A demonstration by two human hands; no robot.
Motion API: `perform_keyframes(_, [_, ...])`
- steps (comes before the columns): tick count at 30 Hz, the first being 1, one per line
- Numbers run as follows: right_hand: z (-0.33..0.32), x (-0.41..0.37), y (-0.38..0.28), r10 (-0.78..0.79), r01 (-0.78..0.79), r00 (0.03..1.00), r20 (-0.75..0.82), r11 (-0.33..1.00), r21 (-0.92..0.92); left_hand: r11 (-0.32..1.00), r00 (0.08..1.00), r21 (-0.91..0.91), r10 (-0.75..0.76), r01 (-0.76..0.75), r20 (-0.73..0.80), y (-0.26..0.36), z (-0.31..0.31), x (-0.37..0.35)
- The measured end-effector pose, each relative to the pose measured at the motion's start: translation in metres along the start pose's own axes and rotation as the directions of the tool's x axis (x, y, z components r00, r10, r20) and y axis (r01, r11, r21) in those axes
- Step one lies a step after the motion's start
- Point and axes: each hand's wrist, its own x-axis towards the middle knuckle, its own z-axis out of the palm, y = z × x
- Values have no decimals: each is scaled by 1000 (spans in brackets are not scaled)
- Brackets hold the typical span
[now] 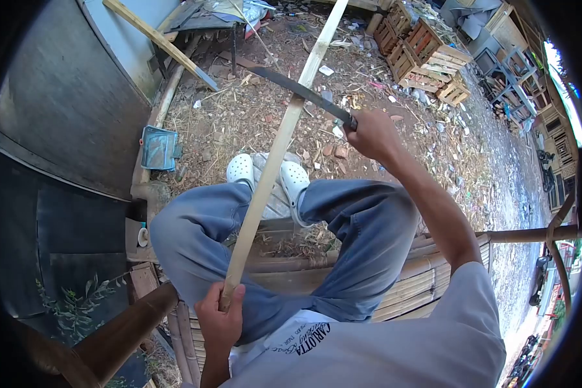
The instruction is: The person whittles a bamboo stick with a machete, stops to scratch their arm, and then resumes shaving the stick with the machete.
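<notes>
My left hand [218, 318] grips the near end of a long pale bamboo strip [279, 145] that runs up and away between my knees. My right hand [370, 132] is closed around the handle of a long dark machete [290, 85]. Its blade lies across the strip about two thirds of the way up, touching it, with the tip pointing up and left. I sit on a bamboo bench [407, 284], legs in blue jeans, feet in white clogs [241, 169].
Dirt ground with wood shavings and scraps lies ahead. Stacked wooden crates [427, 55] stand at the upper right, a blue dustpan [158, 147] at the left by a dark wall, and a loose plank [158, 40] leans at top left.
</notes>
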Motion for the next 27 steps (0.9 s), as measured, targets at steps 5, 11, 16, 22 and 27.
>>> perform_keyframes(5, [11, -4, -9, 3, -7, 1000, 27, 990, 141, 997, 997, -37, -72, 73, 10, -10, 2, -4])
perform_keyframes(11, [19, -13, -41, -164, 163, 979, 122, 987, 13, 997, 998, 62, -49, 51, -32, -4, -3, -7])
perform_keyframes(16, [14, -20, -53, -211, 208, 965, 156, 977, 36, 994, 998, 95, -56, 58, -21, -8, -4, -13])
perform_keyframes(22, [17, -7, -31, -49, 45, 995, 91, 998, 45, 995, 996, 85, -42, 48, -73, -7, 3, -16])
perform_keyframes(27, [32, -76, -77, -341, 336, 905, 254, 940, 65, 997, 990, 38, -62, 67, -126, 0, 15, -8])
